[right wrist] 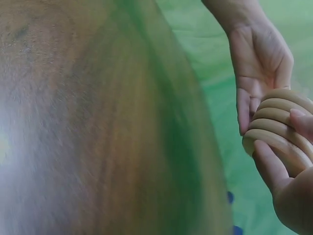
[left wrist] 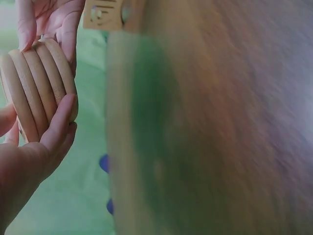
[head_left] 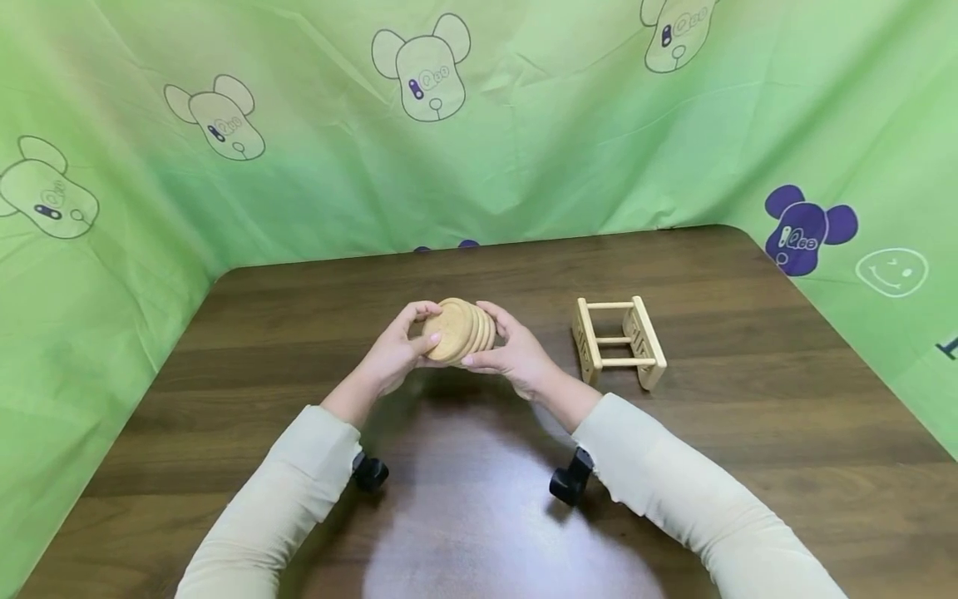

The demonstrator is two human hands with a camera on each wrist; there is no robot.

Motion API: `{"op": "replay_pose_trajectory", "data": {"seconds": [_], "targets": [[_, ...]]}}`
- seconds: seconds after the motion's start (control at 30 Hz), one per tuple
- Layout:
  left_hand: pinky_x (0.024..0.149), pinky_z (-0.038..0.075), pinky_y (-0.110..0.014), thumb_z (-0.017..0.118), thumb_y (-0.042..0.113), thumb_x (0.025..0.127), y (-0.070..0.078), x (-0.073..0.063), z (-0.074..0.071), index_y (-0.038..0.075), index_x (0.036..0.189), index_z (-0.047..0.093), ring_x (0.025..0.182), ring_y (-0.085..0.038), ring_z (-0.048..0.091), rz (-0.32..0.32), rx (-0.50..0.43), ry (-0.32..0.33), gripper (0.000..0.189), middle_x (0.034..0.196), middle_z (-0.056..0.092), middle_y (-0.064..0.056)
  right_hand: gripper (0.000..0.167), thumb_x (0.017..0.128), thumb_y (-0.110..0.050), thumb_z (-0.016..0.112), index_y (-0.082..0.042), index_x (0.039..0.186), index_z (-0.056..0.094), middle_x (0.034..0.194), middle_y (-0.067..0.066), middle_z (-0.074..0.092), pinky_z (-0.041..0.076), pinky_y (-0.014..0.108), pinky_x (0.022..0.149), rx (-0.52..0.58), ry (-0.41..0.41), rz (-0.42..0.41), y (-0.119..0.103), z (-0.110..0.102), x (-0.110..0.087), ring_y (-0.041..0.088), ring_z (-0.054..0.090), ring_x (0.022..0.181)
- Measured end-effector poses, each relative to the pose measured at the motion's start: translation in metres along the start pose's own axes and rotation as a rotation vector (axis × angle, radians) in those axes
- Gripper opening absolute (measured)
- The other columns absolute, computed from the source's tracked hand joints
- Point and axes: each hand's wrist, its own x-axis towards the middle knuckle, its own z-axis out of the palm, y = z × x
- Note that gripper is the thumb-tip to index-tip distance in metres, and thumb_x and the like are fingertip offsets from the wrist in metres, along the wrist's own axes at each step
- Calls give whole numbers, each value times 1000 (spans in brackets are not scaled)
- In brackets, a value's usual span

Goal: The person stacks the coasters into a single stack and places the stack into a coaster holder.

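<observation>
A stack of several round wooden coasters [head_left: 451, 331] is held up over the table between both hands, tilted so one flat face shows in the head view. My left hand [head_left: 391, 353] grips it from the left, thumb on the front face and fingers around the edge. From the other side my right hand [head_left: 518, 358] holds the stack with thumb and fingers on the rims. In the left wrist view, the coasters [left wrist: 41, 88] lie face to face with their rounded rims in a row. The right wrist view shows the same stack [right wrist: 279, 122] between the two hands.
A small light-wood rack [head_left: 627, 363] with cut-out side panels and crossbars stands on the brown table [head_left: 748, 399], right of the hands. A green cloth [head_left: 524, 166] with printed bear heads hangs behind and beside the table. Black wrist mounts [head_left: 569, 482] sit under the forearms.
</observation>
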Motion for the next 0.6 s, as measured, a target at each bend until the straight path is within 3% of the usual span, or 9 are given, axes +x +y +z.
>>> {"op": "replay_pose_trajectory", "data": {"seconds": [0.2, 0.6], "targets": [[66, 49, -37, 40, -12, 84, 9, 10, 18, -2, 116, 34, 80, -19, 50, 7, -24, -17, 34, 116, 28, -12, 84, 64, 26, 55, -4, 135, 22, 132, 16, 30, 48, 34, 70, -42, 36, -36, -20, -12, -9, 20, 53, 87], [60, 45, -26, 45, -9, 84, 19, 35, 59, 1, 116, 38, 79, -16, 47, 26, 24, -67, 34, 117, 32, -10, 82, 65, 26, 53, -3, 134, 20, 132, 18, 29, 48, 33, 70, -94, 101, -77, -49, -46, -29, 15, 55, 85]]}}
